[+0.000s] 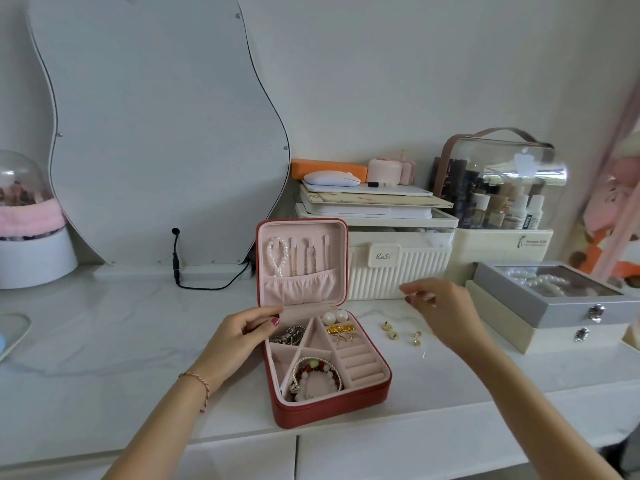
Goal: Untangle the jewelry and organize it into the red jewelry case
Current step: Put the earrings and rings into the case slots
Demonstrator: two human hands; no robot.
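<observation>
The red jewelry case [313, 415] lies open in the middle of the white tabletop, its lid upright. In the lid hang a pearl bracelet [277, 254] and thin chains [304, 259]. The base holds a silver chain [289, 336], two pearl earrings [335, 318], gold pieces [341, 329] and beaded bracelets [317, 375]. My left hand [235, 337] pinches the pink flap [301, 311] at the case's hinge. My right hand [440, 310] hovers right of the case, above gold earrings [389, 330] on the table. Its fingertips are drawn together; I cannot see whether they hold anything.
A cream ribbed box [398, 271] stacked with books stands behind the case. Grey and cream jewelry boxes [554, 306] sit at the right, a clear cosmetics organiser [502, 188] behind them. A mirror [156, 133] with a black cable [176, 265] leans at the back left, beside a glass dome [24, 220].
</observation>
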